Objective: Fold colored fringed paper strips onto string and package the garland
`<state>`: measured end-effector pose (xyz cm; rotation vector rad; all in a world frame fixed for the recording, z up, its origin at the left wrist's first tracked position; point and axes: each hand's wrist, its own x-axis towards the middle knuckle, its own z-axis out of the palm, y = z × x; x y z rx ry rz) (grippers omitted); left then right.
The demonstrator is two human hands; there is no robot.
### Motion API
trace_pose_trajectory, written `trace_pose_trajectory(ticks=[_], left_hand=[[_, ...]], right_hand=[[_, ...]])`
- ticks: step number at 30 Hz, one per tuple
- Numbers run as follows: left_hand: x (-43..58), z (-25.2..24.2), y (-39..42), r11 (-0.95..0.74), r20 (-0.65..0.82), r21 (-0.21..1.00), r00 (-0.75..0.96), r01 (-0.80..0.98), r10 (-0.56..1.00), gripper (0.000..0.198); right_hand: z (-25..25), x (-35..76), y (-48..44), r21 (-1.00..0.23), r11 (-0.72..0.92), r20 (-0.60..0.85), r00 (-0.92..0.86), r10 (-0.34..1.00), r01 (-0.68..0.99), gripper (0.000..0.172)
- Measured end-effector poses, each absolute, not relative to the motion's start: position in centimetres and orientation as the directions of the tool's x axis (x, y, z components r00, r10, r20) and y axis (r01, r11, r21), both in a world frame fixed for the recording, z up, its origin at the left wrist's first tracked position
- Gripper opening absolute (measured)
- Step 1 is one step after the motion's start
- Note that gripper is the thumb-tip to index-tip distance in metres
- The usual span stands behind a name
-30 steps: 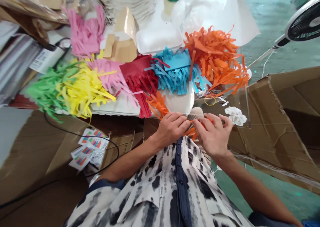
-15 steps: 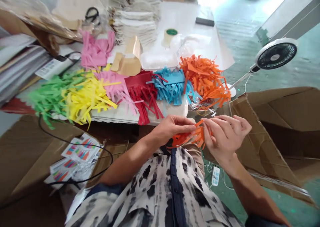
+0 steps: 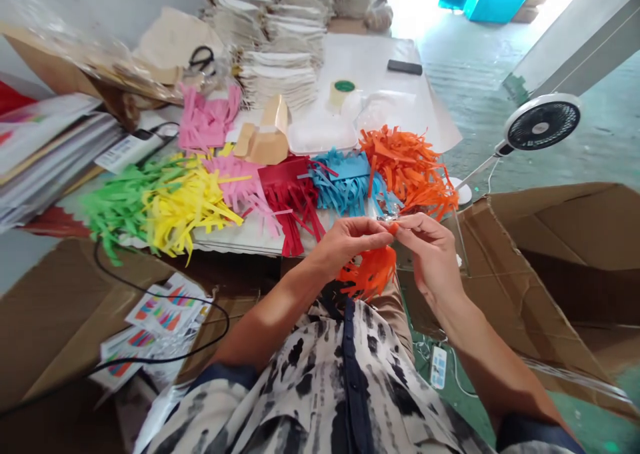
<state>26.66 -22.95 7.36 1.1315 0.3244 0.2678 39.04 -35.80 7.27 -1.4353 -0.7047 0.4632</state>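
Orange paper fringe [image 3: 367, 273] pinched at its top edge, left hand [image 3: 345, 244] and right hand [image 3: 430, 257] with grips clamped on it, strips hanging free of the red paper fringe [image 3: 287, 204] and blue paper fringe [image 3: 343, 184] ahead.

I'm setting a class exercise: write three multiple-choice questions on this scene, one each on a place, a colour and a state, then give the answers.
1. Where is the fan?
A. Right of the table
B. Left of the table
C. On the table

2. What colour is the fringe held by the left hand and right hand?
A. Green
B. Orange
C. Blue

3. What is the right hand doing?
A. Lying flat on the table
B. Gripping scissors
C. Pinching the fringe

Answers:
1. A: the fan stands beyond the table's right edge.
2. B: orange strips hang below the hands.
3. C: it pinches the fringe's top.
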Motion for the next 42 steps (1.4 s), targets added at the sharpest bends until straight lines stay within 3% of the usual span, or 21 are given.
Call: trace_pose_trajectory(ticks=[10, 14, 17, 20, 22, 25, 29, 32, 38, 42], left_hand=[[26.8, 7.1, -23.5, 0.363, -0.073, 0.918, 0.828, -0.163, 0.556, 0.040], [26.9, 7.0, -22.3, 0.290, -0.040, 0.936, 0.757, -0.200, 0.652, 0.039], [26.5, 6.8, -20.6, 0.267, -0.034, 0.940, 0.721, -0.212, 0.692, 0.035], [25.9, 6.3, -18.9, 0.312, -0.059, 0.919, 0.698, -0.242, 0.713, 0.043], [25.4, 6.0, -17.9, 0.365, -0.089, 0.892, 0.686, -0.268, 0.722, 0.055], [24.3, 5.8, -16.7, 0.392, -0.108, 0.884, 0.705, -0.254, 0.701, 0.040], [22.6, 6.3, -15.9, 0.071, 0.105, 0.973, 0.693, -0.221, 0.714, 0.012], [22.1, 6.7, -15.8, -0.103, 0.268, 0.955, 0.657, -0.279, 0.705, 0.004], [22.7, 5.8, -16.2, 0.189, 0.052, 0.936, 0.649, -0.296, 0.759, 0.017], [22.5, 5.4, -16.1, 0.272, -0.008, 0.904, 0.624, -0.329, 0.782, 0.024]], right_hand=[[7.5, 40.0, -34.6, -0.989, 0.110, 0.148, 0.658, 0.738, 0.099, 0.014], [9.0, 42.3, -32.3, -0.993, 0.077, 0.109, 0.499, 0.860, 0.084, 0.017], [10.5, 44.9, -27.6, -0.962, 0.086, 0.186, 0.393, 0.901, 0.259, 0.019], [11.2, 47.1, -20.3, -0.736, -0.063, 0.324, 0.433, 0.841, 0.674, 0.023], [10.9, 48.1, -15.1, -0.389, -0.327, 0.157, 0.412, 0.898, 0.861, 0.033], [9.8, 48.7, -8.5, -0.229, -0.412, 0.021, 0.427, 0.904, 0.882, 0.029], [8.3, 49.0, -4.0, -0.132, -0.431, -0.094, 0.421, 0.902, 0.893, 0.025], [7.8, 49.2, -3.1, -0.092, -0.423, -0.146, 0.408, 0.901, 0.902, 0.028], [7.4, 49.6, -3.1, -0.043, -0.433, -0.166, 0.420, 0.892, 0.901, 0.042], [7.4, 49.8, -3.1, -0.041, -0.413, -0.163, 0.401, 0.901, 0.910, 0.035]])
